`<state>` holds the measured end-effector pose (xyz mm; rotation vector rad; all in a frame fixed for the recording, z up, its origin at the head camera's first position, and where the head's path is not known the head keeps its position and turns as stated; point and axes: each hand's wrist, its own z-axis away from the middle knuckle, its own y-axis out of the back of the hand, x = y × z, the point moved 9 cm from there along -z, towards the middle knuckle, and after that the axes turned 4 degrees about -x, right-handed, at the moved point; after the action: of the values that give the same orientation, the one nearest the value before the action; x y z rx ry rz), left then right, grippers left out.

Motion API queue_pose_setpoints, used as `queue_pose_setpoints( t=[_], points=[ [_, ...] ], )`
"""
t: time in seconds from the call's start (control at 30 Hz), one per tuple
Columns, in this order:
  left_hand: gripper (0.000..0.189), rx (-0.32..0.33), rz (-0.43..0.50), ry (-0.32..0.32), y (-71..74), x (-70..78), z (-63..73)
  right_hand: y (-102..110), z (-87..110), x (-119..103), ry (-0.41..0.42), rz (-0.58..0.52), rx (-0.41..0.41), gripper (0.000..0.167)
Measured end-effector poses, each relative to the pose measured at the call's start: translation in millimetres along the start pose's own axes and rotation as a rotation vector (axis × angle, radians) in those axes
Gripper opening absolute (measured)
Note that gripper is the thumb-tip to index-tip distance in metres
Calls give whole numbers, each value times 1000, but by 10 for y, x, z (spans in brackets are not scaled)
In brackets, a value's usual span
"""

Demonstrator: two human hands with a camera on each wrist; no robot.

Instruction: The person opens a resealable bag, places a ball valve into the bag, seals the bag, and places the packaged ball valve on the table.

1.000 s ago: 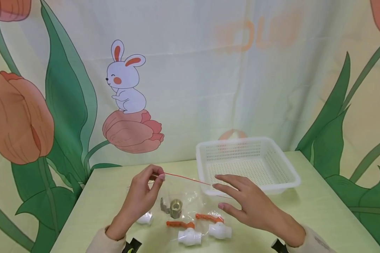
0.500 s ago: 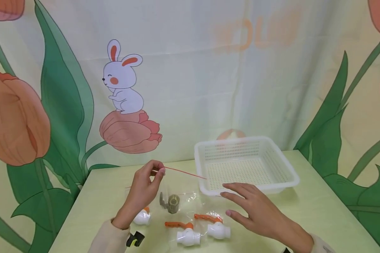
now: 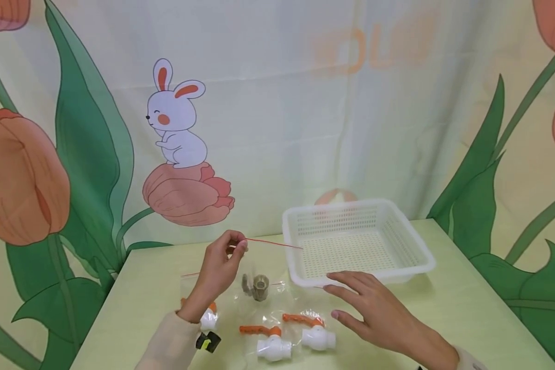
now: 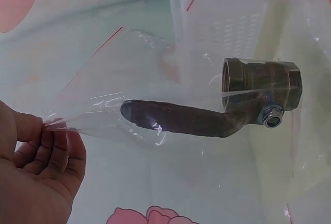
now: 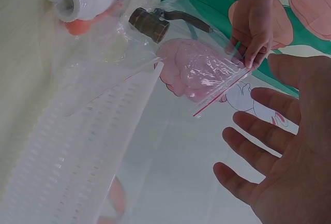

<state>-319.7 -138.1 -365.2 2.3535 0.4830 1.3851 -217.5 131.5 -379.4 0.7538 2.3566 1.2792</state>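
Observation:
Between thumb and fingertips, my left hand [image 3: 222,262] pinches the corner of a clear zip bag [image 4: 108,69] with a red seal line. Inside the bag is a brass ball valve [image 4: 264,79] with a long dark lever [image 4: 178,119]; the bag hangs from that corner above the table. My right hand [image 3: 379,308] hovers by the front edge of the white basket [image 3: 361,280], fingers spread, holding nothing. In the right wrist view the bag's seal edge slants down away from the left hand, apart from the right fingers.
Two white plastic valves with orange handles, one [image 3: 275,349] beside the other [image 3: 318,338], lie bagged on the table at the front. A third white valve [image 3: 209,319] is partly hidden behind the left forearm. A printed curtain [image 3: 268,128] stands behind the table.
My left hand has risen and moved slightly right, carrying the bagged brass valve along. My right hand has shifted a little right and down, away from the bag's edge.

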Motion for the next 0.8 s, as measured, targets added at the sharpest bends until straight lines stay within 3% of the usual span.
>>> queue_pose_setpoints(
  t=[0.17, 0.4, 0.57, 0.8],
  points=[
    [10, 2, 56, 70, -56, -230, -69, -3, 10, 7, -7, 2, 2, 43],
    [13, 14, 60, 148, -72, -605, -194, -14, 21, 17, -10, 9, 2, 43],
    [14, 48, 55, 161, -35, -748, -306, -28, 40, 35, -23, 14, -6, 42],
    [17, 141, -16, 256, 64, -976, -396, -71, 67, 56, -37, 21, -25, 42]
  ],
)
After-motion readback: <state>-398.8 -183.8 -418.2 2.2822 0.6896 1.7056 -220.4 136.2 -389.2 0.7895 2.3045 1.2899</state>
